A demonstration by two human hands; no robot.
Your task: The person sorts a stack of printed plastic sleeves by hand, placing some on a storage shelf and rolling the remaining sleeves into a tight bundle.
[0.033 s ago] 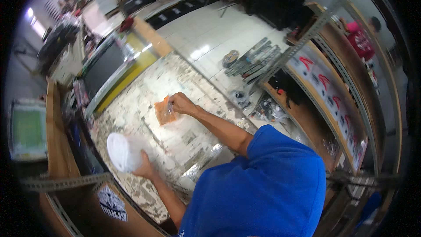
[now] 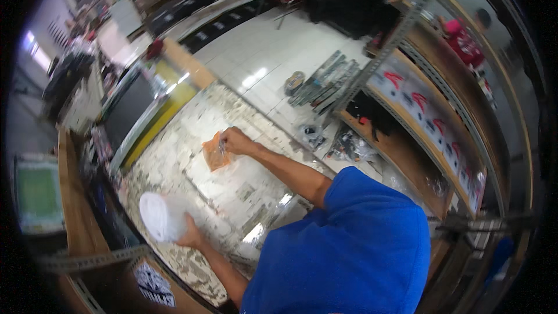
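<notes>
My left hand (image 2: 190, 235) is wrapped round the near side of a white round plastic tub (image 2: 158, 216) at the left edge of the worktable. Its lid faces up and towards the left. Farther off, near the middle of the table, my right hand (image 2: 237, 141) pinches the edge of a small clear plastic bag with something orange in it (image 2: 214, 156). The bag hangs just over or rests on the tabletop; I cannot tell which. The fingertips of my right hand are partly hidden by the hand itself.
The paint-stained worktable (image 2: 174, 168) carries a yellow-edged screen frame (image 2: 154, 119) at its far left. At right stands a metal-post shelf (image 2: 401, 29) with printed sheets (image 2: 418, 104). Flat strips (image 2: 331, 84) and a tape roll (image 2: 294, 81) lie on the floor. A person (image 2: 465, 43) is beyond.
The whole view has shifted a little, with the background sliding left and up. Both hands keep their hold on the tub and the bag, and their places hardly differ.
</notes>
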